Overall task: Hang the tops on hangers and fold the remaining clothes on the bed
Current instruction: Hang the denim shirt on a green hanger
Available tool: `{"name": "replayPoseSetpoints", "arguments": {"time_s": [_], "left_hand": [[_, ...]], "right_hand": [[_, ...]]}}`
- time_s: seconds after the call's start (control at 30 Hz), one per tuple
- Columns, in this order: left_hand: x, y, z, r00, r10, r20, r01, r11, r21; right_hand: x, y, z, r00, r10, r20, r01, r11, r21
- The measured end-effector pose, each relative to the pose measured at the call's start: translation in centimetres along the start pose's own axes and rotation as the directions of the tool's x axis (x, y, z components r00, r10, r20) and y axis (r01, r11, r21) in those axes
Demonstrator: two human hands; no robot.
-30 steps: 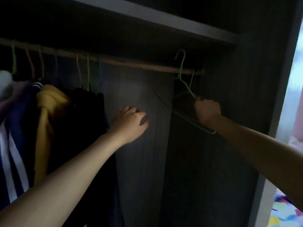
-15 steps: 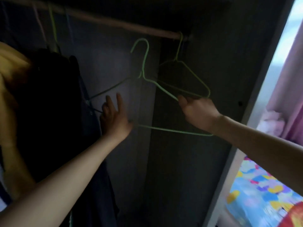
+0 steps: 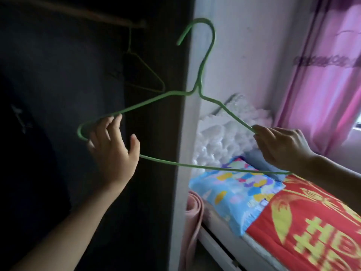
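Observation:
A green wire hanger (image 3: 148,103) is held up in the air in front of the wardrobe's side panel (image 3: 182,173), hook pointing up. My right hand (image 3: 282,148) grips its right shoulder end. At the hanger's left end, my left hand (image 3: 113,148) has its fingers spread and fairly straight, touching the wire from behind without closing round it. A second green hanger (image 3: 145,75) hangs on the rod (image 3: 82,13) inside the dark wardrobe. No tops are clearly visible in this view.
Dark clothing (image 3: 29,153) hangs dimly at the wardrobe's left. To the right stands a bed with a red and yellow blanket (image 3: 304,222), a blue patterned pillow (image 3: 234,192) and a white fluffy bundle (image 3: 220,133). A pink curtain (image 3: 328,75) covers the window.
The green hanger has come off the rod and out of the wardrobe, moving right toward the bed. My view swung right. My left hand has reached the hanger's left end.

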State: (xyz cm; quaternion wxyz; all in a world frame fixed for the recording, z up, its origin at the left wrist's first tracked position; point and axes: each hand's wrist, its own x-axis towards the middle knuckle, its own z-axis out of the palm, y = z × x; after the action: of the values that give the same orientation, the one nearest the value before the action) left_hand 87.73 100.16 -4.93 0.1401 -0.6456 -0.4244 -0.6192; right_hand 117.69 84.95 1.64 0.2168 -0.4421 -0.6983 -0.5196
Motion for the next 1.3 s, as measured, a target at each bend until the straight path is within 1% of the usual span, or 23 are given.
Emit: {"name": "replayPoseSetpoints", "arguments": {"time_s": [0.13, 0.17, 0.23, 0.3, 0.37, 0.4, 0.47, 0.53, 0.57, 0.6, 0.67, 0.73, 0.77, 0.83, 0.87, 0.9, 0.97, 1.0, 1.03, 1.1, 1.17, 1.23, 1.3], "left_hand": [[-6.9, 8.4, 2.4, 0.985, 0.140, -0.103, -0.155, 0.976, -0.155], [-8.2, 10.2, 2.8, 0.978, 0.173, -0.112, -0.192, 0.962, -0.193], [-11.2, 14.4, 4.0, 0.979, 0.196, -0.062, -0.206, 0.941, -0.268], [-13.7, 17.7, 4.9, 0.978, 0.200, 0.051, -0.175, 0.933, -0.313], [-15.6, 21.3, 6.3, 0.952, 0.226, 0.207, -0.145, 0.927, -0.345], [-16.8, 23.4, 7.1, 0.920, 0.251, 0.300, -0.135, 0.923, -0.360], [-19.8, 27.2, 8.4, 0.816, 0.343, 0.466, -0.155, 0.906, -0.395], [-23.4, 30.3, 9.4, 0.711, 0.436, 0.552, -0.168, 0.868, -0.468], [-25.2, 31.7, 9.9, 0.678, 0.468, 0.567, -0.139, 0.839, -0.526], [-26.8, 33.0, 10.3, 0.671, 0.488, 0.558, -0.088, 0.800, -0.594], [-29.8, 36.0, 11.1, 0.682, 0.515, 0.519, 0.014, 0.700, -0.714], [-32.3, 38.2, 12.2, 0.679, 0.554, 0.483, 0.030, 0.635, -0.772], [-33.6, 39.4, 13.0, 0.651, 0.587, 0.480, 0.026, 0.615, -0.788], [-35.8, 41.9, 14.7, 0.555, 0.661, 0.506, 0.049, 0.581, -0.813], [-36.7, 43.3, 15.5, 0.523, 0.686, 0.505, 0.078, 0.551, -0.831], [-37.6, 44.4, 16.3, 0.512, 0.707, 0.488, 0.115, 0.506, -0.855], [-39.5, 47.4, 18.6, 0.505, 0.729, 0.463, 0.232, 0.402, -0.886], [-40.5, 48.8, 19.9, 0.478, 0.740, 0.472, 0.298, 0.369, -0.880], [-41.6, 50.0, 21.0, 0.440, 0.753, 0.490, 0.357, 0.353, -0.865], [-44.6, 52.5, 23.2, 0.370, 0.758, 0.537, 0.450, 0.360, -0.817], [-47.3, 55.5, 24.5, 0.320, 0.762, 0.562, 0.494, 0.372, -0.786], [-48.6, 59.0, 24.6, 0.305, 0.778, 0.549, 0.535, 0.337, -0.775], [-49.8, 62.4, 24.2, 0.318, 0.817, 0.482, 0.521, 0.274, -0.808]], "right_hand": [[-10.3, 4.5, -6.9, 0.989, 0.074, 0.127, -0.079, 0.996, 0.037], [-12.7, 5.2, -8.4, 0.982, 0.097, 0.164, -0.103, 0.994, 0.024], [-18.1, 6.3, -12.2, 0.952, 0.183, 0.245, -0.182, 0.983, -0.026], [-23.0, 6.9, -15.5, 0.910, 0.278, 0.308, -0.277, 0.960, -0.048], [-27.5, 6.6, -19.0, 0.881, 0.337, 0.333, -0.321, 0.941, -0.104], [-29.6, 6.1, -21.1, 0.860, 0.368, 0.353, -0.340, 0.930, -0.141], [-33.7, 4.9, -24.6, 0.790, 0.438, 0.428, -0.392, 0.899, -0.196], [-37.1, 3.5, -27.5, 0.719, 0.482, 0.501, -0.422, 0.875, -0.237], [-38.7, 2.8, -28.7, 0.689, 0.506, 0.519, -0.439, 0.861, -0.257], [-40.1, 2.0, -29.7, 0.663, 0.533, 0.526, -0.457, 0.844, -0.280], [-42.6, 0.9, -31.8, 0.602, 0.599, 0.528, -0.505, 0.798, -0.330], [-44.3, 0.4, -33.4, 0.561, 0.629, 0.539, -0.526, 0.773, -0.355], [-45.1, 0.5, -34.0, 0.550, 0.632, 0.547, -0.520, 0.771, -0.368], [-46.9, 1.1, -34.7, 0.531, 0.643, 0.552, -0.517, 0.762, -0.391], [-47.8, 1.6, -34.8, 0.517, 0.653, 0.554, -0.525, 0.753, -0.397], [-48.7, 2.2, -34.8, 0.507, 0.660, 0.554, -0.532, 0.745, -0.402], [-51.3, 3.9, -34.7, 0.465, 0.677, 0.570, -0.542, 0.727, -0.422], [-52.6, 5.0, -34.8, 0.434, 0.687, 0.582, -0.548, 0.715, -0.434], [-53.7, 6.0, -34.9, 0.402, 0.698, 0.592, -0.555, 0.701, -0.449], [-55.7, 8.3, -35.7, 0.333, 0.728, 0.599, -0.559, 0.664, -0.496], [-57.3, 10.3, -37.0, 0.288, 0.769, 0.570, -0.547, 0.621, -0.561], [-58.5, 11.2, -38.5, 0.262, 0.813, 0.519, -0.537, 0.570, -0.622], [-60.1, 10.8, -40.2, 0.219, 0.878, 0.426, -0.564, 0.470, -0.679]]}}
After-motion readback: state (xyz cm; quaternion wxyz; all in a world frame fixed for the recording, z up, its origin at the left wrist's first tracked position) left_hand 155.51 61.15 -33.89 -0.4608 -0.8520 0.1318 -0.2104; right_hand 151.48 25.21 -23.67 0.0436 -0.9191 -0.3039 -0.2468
